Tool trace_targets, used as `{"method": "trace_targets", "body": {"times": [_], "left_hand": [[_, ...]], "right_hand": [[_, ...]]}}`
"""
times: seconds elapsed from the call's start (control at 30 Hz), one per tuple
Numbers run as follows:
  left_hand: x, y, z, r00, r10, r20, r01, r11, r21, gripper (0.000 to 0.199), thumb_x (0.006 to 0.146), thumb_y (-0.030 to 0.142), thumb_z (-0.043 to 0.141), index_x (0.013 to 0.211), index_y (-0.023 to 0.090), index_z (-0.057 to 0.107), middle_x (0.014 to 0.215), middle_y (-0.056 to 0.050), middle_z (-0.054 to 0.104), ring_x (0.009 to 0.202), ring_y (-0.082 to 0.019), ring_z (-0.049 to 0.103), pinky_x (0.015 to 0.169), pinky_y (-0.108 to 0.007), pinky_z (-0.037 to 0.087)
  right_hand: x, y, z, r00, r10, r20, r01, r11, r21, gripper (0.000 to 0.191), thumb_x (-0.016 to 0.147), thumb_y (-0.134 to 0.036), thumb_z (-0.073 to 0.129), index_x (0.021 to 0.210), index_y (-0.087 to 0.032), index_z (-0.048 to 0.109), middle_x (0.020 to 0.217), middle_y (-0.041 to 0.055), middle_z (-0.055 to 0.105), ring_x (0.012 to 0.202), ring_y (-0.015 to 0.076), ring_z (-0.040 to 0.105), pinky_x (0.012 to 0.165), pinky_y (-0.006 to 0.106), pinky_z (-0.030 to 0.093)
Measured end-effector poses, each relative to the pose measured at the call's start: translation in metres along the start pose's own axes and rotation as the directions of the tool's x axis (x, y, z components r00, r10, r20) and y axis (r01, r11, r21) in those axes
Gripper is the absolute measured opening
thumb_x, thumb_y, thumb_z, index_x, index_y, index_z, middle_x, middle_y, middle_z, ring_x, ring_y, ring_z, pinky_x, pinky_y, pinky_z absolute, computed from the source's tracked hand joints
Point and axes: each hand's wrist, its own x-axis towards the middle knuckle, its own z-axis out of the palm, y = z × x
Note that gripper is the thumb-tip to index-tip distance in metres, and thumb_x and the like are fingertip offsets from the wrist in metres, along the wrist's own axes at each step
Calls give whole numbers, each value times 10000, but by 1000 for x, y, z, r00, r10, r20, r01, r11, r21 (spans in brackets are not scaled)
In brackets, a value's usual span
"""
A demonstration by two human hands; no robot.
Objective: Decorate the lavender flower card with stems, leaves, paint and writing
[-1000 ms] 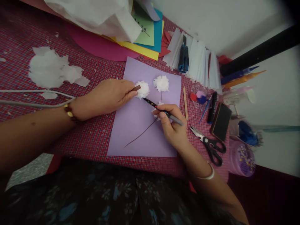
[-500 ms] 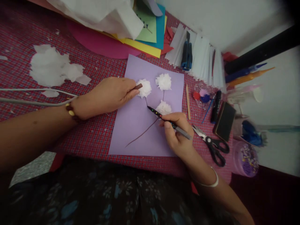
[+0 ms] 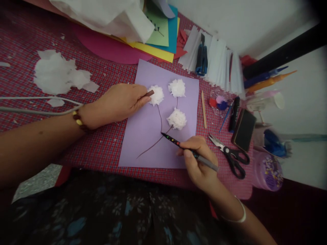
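Three white puffs (image 3: 177, 119) on the purple sheet (image 3: 143, 129) on the tabletop (image 3: 107, 144), and the left one's thin line (image 3: 160, 117) now reaches down near the long slanted one, right hand (image 3: 201, 161) pinching a black pen (image 3: 172, 140), left hand (image 3: 117, 102) gripping some brown stub (image 3: 151, 92)

Both hands (image 3: 201, 162) low, fingers pinched, wrists braceleted.

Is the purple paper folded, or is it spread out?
Spread: the purple paper lies flat on the cloth, no fold visible, three white puffs on it.
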Motion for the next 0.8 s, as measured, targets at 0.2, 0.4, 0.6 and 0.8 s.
{"method": "trace_targets", "body": {"times": [0.2, 0.4, 0.6, 0.8], "left_hand": [[0, 2, -1, 1000, 4, -7, -4, 1000, 8, 427, 1066, 417, 314, 1074, 157, 653, 916, -101, 671, 899, -264, 683, 833, -359, 494], [0, 1, 0, 1000, 23, -20, -22, 999, 45, 419, 1076, 410, 320, 1036, 150, 646, 892, -98, 679, 847, -250, 673, 792, -342, 486], [1, 3, -5, 1000, 3, 15, -4, 993, 115, 378, 1084, 351, 357, 988, 137, 653, 878, -99, 702, 814, -247, 682, 729, -325, 466], [-33, 25, -14, 972, 231, 42, -233, 933, 273, 370, 1102, 342, 404, 954, 141, 677, 836, -78, 691, 775, -239, 680, 630, -317, 410]], "right_hand": [[-10, -11, 0, 999, 9, 34, -11, 998, 65, 173, 933, -141, 558, 1043, -251, 634, 743, -17, 697, 671, 170, 641, 712, 397, 472], [-23, -15, -5, 993, 116, 4, -111, 935, 337, 192, 986, -157, 528, 1085, -243, 668, 717, -15, 683, 704, 169, 627, 761, 383, 487], [-14, -1, -10, 942, 299, -152, -190, 849, 493, 146, 1018, -211, 566, 1045, -246, 705, 752, -24, 690, 647, 124, 646, 659, 284, 503], [6, -3, -14, 912, 295, -285, -78, 807, 586, 103, 1006, -268, 595, 992, -250, 696, 695, -23, 679, 610, 140, 639, 598, 281, 494]]}}
